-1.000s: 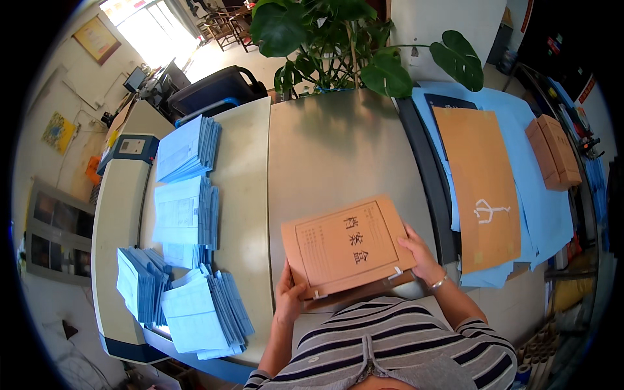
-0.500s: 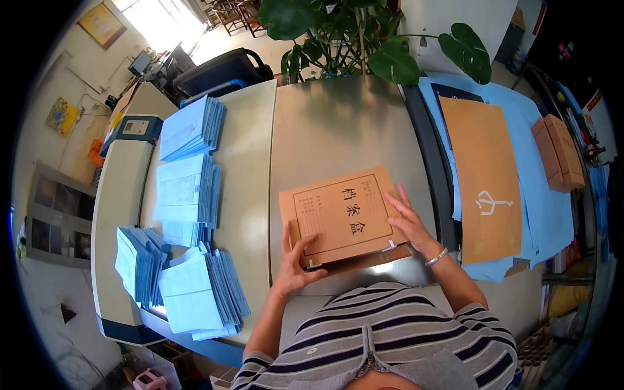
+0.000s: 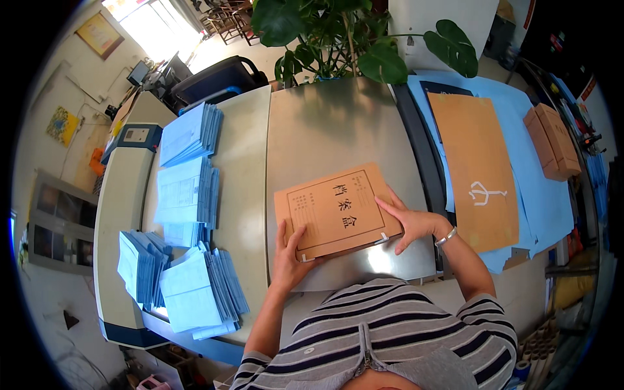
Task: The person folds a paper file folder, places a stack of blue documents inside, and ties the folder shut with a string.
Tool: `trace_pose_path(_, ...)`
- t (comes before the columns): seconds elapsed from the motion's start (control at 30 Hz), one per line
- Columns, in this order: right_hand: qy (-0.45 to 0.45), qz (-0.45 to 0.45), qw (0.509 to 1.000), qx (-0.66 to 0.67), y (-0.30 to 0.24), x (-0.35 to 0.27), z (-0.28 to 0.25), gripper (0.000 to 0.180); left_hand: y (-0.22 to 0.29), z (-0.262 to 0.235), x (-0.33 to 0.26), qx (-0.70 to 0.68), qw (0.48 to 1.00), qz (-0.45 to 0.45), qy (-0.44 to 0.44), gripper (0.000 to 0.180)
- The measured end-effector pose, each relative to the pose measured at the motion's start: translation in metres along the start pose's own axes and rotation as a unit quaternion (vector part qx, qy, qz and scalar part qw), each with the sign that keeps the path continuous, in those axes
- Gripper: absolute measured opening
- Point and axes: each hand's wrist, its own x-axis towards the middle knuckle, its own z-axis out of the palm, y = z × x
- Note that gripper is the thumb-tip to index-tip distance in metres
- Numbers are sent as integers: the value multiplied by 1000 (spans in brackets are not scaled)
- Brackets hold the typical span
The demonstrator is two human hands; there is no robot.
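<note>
I'm in an office that deals in paper records: a cardboard file box (image 3: pixel 335 211) lies between my left fingers (image 3: pixel 281 235) and my right fingers (image 3: pixel 393 209). Left of both, bundled blue papers (image 3: pixel 185 195) line the work surface. Far beyond them stand a computer monitor (image 3: pixel 138 73) and a dark-backed office chair (image 3: pixel 218 81). Off to the right, more brown file boxes (image 3: pixel 551 143) sit on large blue sheets (image 3: pixel 536 218), with paper rolls (image 3: pixel 538 354) lower down, nearer me.
</note>
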Motion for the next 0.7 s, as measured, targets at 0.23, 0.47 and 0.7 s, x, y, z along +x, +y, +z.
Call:
trace_pose_path(0.23,121,-31,992,-18,2,-7,31,129,-12,18,-9,8,999,15,35,82)
trace_pose_path(0.47,320,-67,944,48,9,-2,69,95,-2,29,-14,-13,990,13,143,109)
trace_pose_path(0.7,391,-49,918,-42,1,2,76,90,-14,40,-24,-151,967,-62,196,123)
